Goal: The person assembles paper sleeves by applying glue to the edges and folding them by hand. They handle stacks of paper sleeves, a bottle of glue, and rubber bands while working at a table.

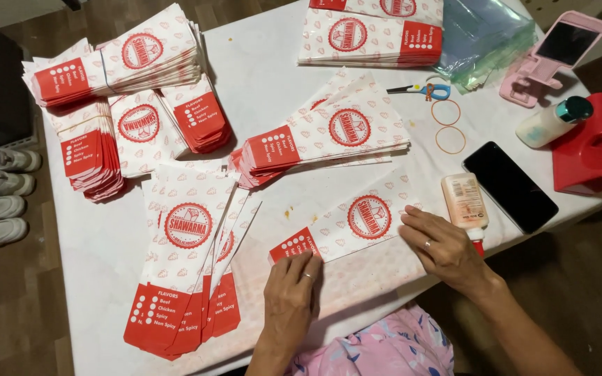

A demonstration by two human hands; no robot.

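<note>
On our white table (106,244), we press one paper bag (346,226) flat, left hand (290,292) open on its red end, right hand (444,244) spread on its other edge.

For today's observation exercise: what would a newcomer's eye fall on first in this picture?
Red-and-white paper bags lie in stacks all over the white table. At the near edge the left hand and right hand press one bag flat. A pink phone stand stands at the far right.
</note>
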